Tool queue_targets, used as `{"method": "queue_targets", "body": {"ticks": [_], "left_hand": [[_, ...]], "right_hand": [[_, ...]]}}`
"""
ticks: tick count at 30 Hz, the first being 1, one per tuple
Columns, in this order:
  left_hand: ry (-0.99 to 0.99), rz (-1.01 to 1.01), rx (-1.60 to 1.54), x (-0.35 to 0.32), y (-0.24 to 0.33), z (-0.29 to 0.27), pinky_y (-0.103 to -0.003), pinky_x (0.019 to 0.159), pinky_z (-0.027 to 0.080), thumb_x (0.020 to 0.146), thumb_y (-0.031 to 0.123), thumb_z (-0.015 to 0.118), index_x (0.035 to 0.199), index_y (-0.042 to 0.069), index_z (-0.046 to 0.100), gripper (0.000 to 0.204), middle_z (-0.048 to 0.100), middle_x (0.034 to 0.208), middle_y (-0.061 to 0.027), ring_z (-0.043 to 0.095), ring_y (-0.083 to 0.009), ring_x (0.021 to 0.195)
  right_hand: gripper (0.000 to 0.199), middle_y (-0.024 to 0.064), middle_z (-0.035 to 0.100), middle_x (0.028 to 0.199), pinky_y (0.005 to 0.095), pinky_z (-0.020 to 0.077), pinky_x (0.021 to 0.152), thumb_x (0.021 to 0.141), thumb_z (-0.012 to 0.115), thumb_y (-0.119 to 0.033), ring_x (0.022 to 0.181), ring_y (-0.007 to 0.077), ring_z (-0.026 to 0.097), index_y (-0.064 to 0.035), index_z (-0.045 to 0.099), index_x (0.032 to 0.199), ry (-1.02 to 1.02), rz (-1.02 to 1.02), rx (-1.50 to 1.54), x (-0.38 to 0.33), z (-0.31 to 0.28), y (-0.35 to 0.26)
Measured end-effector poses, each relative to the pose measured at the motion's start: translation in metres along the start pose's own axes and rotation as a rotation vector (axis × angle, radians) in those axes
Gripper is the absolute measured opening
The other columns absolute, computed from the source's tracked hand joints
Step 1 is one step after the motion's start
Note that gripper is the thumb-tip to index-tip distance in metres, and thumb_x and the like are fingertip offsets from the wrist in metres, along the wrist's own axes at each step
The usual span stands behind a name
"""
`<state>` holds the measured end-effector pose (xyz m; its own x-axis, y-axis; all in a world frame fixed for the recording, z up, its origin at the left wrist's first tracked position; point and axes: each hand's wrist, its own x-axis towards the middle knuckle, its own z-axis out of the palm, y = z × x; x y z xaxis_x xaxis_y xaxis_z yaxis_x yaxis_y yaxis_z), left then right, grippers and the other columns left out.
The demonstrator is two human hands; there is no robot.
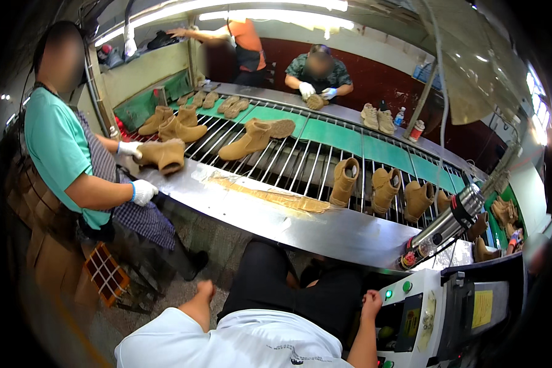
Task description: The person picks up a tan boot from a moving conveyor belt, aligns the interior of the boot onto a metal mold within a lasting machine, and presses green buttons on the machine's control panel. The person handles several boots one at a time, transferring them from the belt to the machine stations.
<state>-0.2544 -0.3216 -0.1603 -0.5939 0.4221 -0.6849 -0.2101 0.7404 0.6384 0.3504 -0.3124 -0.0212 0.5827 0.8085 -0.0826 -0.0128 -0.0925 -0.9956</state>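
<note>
– Where were the person's own hands?

– Both were well back from the table (257, 211), on the person's side of its near edge. The left hand (207, 289) was beside the black shorts (251, 285), and the right hand (371, 302) was just left of the white control box (424, 284).

– Were they gripping anything?

– I couldn't tell for the left; it showed too small. The right had its fingers bent, but whether they closed around something I couldn't tell either.

– And that box, where was it?

– Below the right end of the table's near edge, with a green button (407, 286) on its top face. A silver-and-black cylinder (451, 218) rose at an angle from that same edge.

– What lay on the table?

– A row of tan boots (385, 195) stood upright along the near edge, toward the right. A tan pair (248, 141) sat farther left on the metal rods (306, 168), and light sneakers (378, 119) were at the far edge.

– Anyone else at work?

– At the left end, a co-worker in a green shirt (58, 150) had one white-gloved hand (130, 149) on a brown boot (161, 157). Across the far edge, another co-worker (319, 72) held a shoe (316, 102) in gloved hands.
</note>
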Motion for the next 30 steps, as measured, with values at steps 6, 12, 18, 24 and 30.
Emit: {"method": "queue_targets", "body": {"ticks": [6,12,18,24,30], "left_hand": [[-0.252,0.58,-0.538,-0.091,0.183,0.089,-0.025,0.046,0.041,0.086,0.011,0.06,0.081,0.003,0.06,0.009,0.055,0.062,-0.0035,0.052,-0.0112,0.052],[-0.408,0.905,-0.305,-0.131,0.268,0.15,-0.023,0.053,0.043,0.086,0.007,0.057,0.085,0.001,0.064,0.01,0.058,0.065,-0.0023,0.053,-0.0083,0.058],[0.146,1.165,0.193,-0.153,0.244,0.201,-0.04,0.059,0.047,0.075,0.02,0.063,0.073,0.011,0.067,0.01,0.061,0.063,-0.0069,0.06,-0.0281,0.063],[0.107,1.496,0.209,-0.156,0.233,0.191,-0.04,0.061,0.045,0.069,0.013,0.063,0.065,0.01,0.064,0.005,0.058,0.06,-0.0067,0.056,-0.028,0.064],[-0.01,1.278,0.28,-0.161,0.241,0.179,-0.042,0.062,0.048,0.071,0.017,0.061,0.069,0.009,0.067,0.01,0.062,0.064,-0.0074,0.059,-0.0295,0.067]], "right_hand": [[0.009,0.0053,0.063,0.073,0.0286,0.0478,0.058,0.079,0.06,-0.011,0.06,0.0187,0.059,-0.0073,0.066,0.085,-0.165,-0.114,-0.432,0.017,0.07,-0.02],[0.014,0.0082,0.067,0.075,0.036,0.0517,0.069,0.074,0.063,-0.02,0.072,0.0267,0.066,-0.0116,0.07,0.082,-0.322,-0.243,-0.931,-0.007,0.101,-0.035],[0.008,0.0061,0.064,0.069,0.0287,0.0495,0.065,0.079,0.063,-0.009,0.065,0.0154,0.062,-0.0023,0.067,0.081,-0.197,-0.031,-0.398,0.015,0.073,-0.006],[0.007,0.0041,0.063,0.069,0.0251,0.0481,0.064,0.078,0.059,-0.004,0.064,0.0116,0.06,-0.0008,0.065,0.079,-0.219,-0.034,-0.48,0.014,0.077,-0.007],[0.007,0.0051,0.064,0.069,0.0261,0.0482,0.063,0.079,0.061,-0.005,0.064,0.013,0.06,-0.0018,0.066,0.081,-0.217,-0.114,-0.652,0.005,0.083,-0.028]]}}
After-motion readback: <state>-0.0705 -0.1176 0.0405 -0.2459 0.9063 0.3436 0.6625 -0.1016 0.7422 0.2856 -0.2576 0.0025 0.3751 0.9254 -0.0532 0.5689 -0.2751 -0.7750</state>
